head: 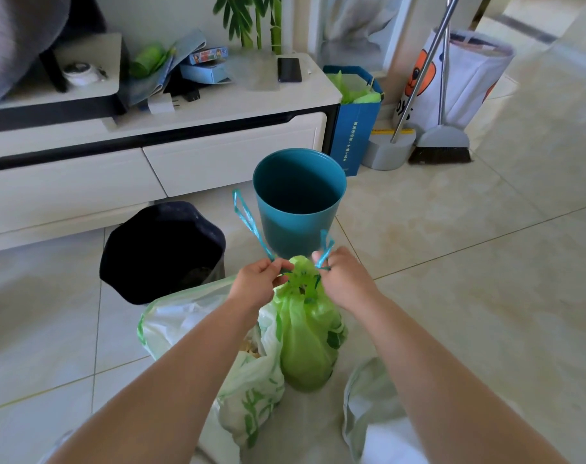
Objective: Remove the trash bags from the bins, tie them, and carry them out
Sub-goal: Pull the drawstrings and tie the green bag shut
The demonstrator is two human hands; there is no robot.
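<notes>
Both arms reach forward. The left hand [256, 279] and right hand [343, 277] each pinch a blue drawstring [248, 222] of the green bag [310, 339]. No writing is legible there.

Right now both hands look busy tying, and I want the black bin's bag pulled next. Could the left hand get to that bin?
Probably yes: the black bin stands open just beyond the left hand, nothing between, though that hand first must release the drawstring.

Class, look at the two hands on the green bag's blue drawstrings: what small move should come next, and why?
Probably pull the two ends apart to cinch the knot. The left hand and right hand each pinch a blue drawstring at the gathered neck of the green bag, which sits on the floor, and the loops look slack.
</notes>
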